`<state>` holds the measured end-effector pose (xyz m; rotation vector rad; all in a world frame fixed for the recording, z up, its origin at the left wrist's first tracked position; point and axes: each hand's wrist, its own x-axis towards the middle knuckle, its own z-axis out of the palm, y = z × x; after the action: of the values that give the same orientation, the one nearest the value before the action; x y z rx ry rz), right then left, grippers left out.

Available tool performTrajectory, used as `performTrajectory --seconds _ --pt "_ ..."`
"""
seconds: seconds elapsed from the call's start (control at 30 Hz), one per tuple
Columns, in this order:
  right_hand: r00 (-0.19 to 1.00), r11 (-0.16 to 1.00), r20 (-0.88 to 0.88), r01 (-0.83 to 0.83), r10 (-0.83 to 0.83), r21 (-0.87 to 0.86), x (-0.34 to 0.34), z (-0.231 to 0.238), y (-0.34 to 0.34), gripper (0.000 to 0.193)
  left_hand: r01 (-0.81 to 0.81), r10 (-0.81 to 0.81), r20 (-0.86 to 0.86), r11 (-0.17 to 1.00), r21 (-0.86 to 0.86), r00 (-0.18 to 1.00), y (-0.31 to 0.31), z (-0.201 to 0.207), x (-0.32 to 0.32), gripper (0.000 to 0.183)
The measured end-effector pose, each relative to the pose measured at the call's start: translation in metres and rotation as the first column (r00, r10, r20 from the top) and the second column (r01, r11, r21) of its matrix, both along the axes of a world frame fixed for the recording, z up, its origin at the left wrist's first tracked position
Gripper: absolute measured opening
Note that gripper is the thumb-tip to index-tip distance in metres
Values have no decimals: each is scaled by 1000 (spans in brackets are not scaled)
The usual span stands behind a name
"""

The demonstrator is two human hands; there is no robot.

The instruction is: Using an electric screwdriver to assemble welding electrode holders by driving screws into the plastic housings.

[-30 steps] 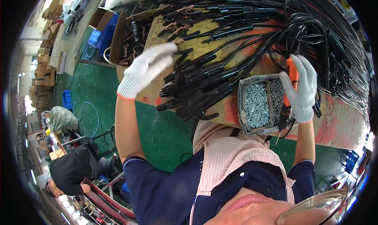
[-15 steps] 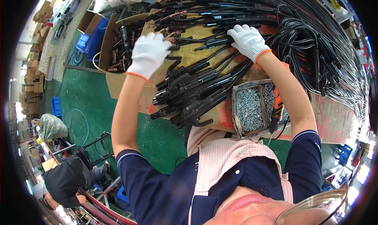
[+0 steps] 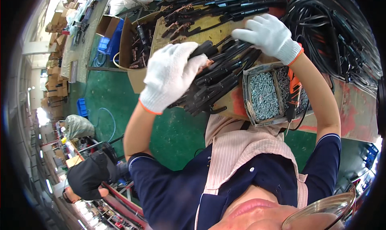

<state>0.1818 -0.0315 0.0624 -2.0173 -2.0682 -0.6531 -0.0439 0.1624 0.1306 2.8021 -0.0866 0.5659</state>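
Observation:
Both my hands wear white knit gloves with orange cuffs. My left hand [image 3: 171,75] is closed around a black welding electrode holder handle [image 3: 206,49]. A copper part [image 3: 205,66] shows by its fingertips, partly covered by the glove. My right hand [image 3: 267,37] is over the black handles and cables to the right, its fingers curled with the tips pointing left; what lies under them is mostly hidden. Below and between the hands lies a pile of black electrode holders [image 3: 213,89] on the worktable.
An open box of silvery screws [image 3: 263,95] sits right of the pile, an orange power screwdriver [image 3: 294,89] across it. Rows of cables with copper ends [image 3: 177,28] run along the back. At left stands a carton [image 3: 126,43] of copper parts. Another person [image 3: 92,175] is at lower left.
My left hand has come toward me and right from the copper-ended cables, now gripping a black handle. My right hand has shifted slightly right. The whole view has shifted too.

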Motion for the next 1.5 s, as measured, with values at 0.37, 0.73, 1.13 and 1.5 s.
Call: performTrajectory --seconds 0.37,0.73,1.13,1.5 --pt "997 993 -1 -83 83 -83 -52 38 -9 12 -198 256 16 783 -589 967 -73 -49 8 22" --pt "-838 822 -233 364 494 437 -48 7 -49 26 -317 -208 -337 125 -940 918 -129 -64 34 73" --pt "-787 799 -160 563 596 211 -54 22 -29 25 246 116 435 684 -687 893 -130 -81 59 37" --pt "-64 790 -958 582 280 192 -53 32 -35 61 -226 -96 -239 130 -965 966 -155 -89 59 71"
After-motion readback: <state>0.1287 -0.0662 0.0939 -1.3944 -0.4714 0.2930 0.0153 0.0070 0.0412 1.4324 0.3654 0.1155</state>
